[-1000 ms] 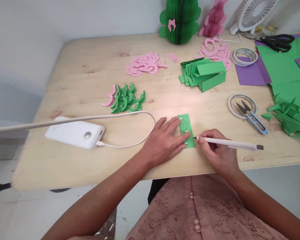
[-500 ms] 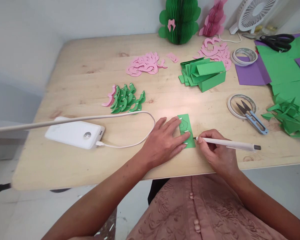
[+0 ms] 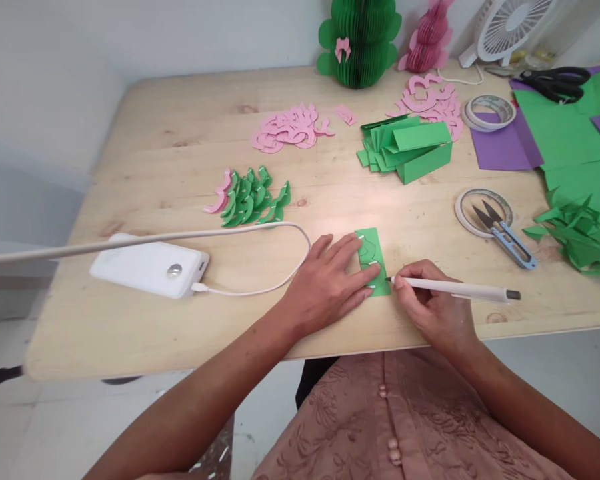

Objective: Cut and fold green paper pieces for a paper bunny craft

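Observation:
A small green paper rectangle [image 3: 381,250] lies near the table's front edge, with dark curved outlines drawn on it and small white strips on it. My left hand [image 3: 327,277] rests flat with its fingers spread, the fingertips pressing on the paper's left part and hiding some of the drawing. In my right hand [image 3: 433,303] is a white pen [image 3: 460,288], held in a writing grip. Its dark tip is at the paper's right edge; whether it touches the sheet I cannot tell.
A white power bank [image 3: 147,267] with a cable [image 3: 250,293] lies left. Cut green pieces [image 3: 253,198], pink pieces [image 3: 290,128] and folded green paper [image 3: 410,147] lie beyond my hands. Thread snips [image 3: 513,243] rest on a tape roll [image 3: 460,223]; black scissors [image 3: 555,85] lie back right.
The pen and my right hand have shifted very slightly. My left hand and the green paper have stayed in place.

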`<control>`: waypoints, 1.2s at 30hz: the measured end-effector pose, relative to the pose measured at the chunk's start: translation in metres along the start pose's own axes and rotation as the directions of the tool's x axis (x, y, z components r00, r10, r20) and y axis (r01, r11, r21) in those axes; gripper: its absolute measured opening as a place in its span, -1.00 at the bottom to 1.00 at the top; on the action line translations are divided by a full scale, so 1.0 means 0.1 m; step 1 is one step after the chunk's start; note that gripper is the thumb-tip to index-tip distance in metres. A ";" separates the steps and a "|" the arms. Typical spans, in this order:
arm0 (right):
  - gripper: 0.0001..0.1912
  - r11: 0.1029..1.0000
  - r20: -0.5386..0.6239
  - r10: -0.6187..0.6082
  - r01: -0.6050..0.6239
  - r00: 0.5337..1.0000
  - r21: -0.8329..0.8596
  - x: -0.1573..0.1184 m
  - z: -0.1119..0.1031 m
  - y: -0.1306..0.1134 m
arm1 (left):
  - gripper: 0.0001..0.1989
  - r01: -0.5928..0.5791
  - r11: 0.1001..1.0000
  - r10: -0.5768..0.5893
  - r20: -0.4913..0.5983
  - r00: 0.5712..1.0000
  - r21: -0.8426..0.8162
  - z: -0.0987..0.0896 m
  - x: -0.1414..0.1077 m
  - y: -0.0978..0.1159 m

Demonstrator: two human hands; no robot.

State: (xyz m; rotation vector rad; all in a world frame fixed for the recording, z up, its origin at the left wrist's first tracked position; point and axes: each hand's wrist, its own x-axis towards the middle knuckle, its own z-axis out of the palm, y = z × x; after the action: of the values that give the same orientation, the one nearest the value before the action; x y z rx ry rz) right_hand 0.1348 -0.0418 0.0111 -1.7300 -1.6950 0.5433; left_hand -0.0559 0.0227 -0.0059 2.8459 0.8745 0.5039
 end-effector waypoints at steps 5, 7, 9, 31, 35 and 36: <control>-0.91 1.000 -0.009 0.010 -0.010 1.000 0.003 0.00 0.00 0.00 | -0.73 0.000 1.000 0.000 0.001 1.000 -0.004 0.00 0.00 0.00; -0.92 1.000 -0.012 0.012 -0.011 1.000 0.010 -0.01 0.00 0.00 | -0.73 0.002 1.000 -0.002 0.005 1.000 -0.009 0.00 0.00 0.00; -0.92 1.000 -0.016 0.009 -0.009 1.000 0.014 -0.01 0.01 0.01 | -0.73 0.003 1.000 -0.003 0.005 1.000 -0.012 0.00 0.00 0.00; -0.92 1.000 -0.024 0.000 0.000 1.000 0.013 -0.01 0.01 0.01 | -0.73 -0.001 1.000 0.002 0.008 1.000 -0.013 0.00 -0.01 0.00; -0.91 1.000 -0.016 -0.019 0.019 1.000 0.006 -0.01 0.00 -0.01 | -0.73 -0.001 1.000 0.001 0.014 1.000 -0.010 0.00 -0.01 0.00; -0.91 1.000 -0.015 -0.022 0.022 1.000 0.003 -0.01 0.00 -0.01 | -0.73 -0.001 1.000 0.001 0.013 1.000 -0.009 0.00 -0.01 0.00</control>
State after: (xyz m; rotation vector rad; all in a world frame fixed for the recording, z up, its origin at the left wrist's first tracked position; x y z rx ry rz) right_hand 0.1343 -0.0428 0.0120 -1.7073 -1.7005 0.5213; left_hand -0.0564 0.0223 -0.0059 2.8382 0.8657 0.4871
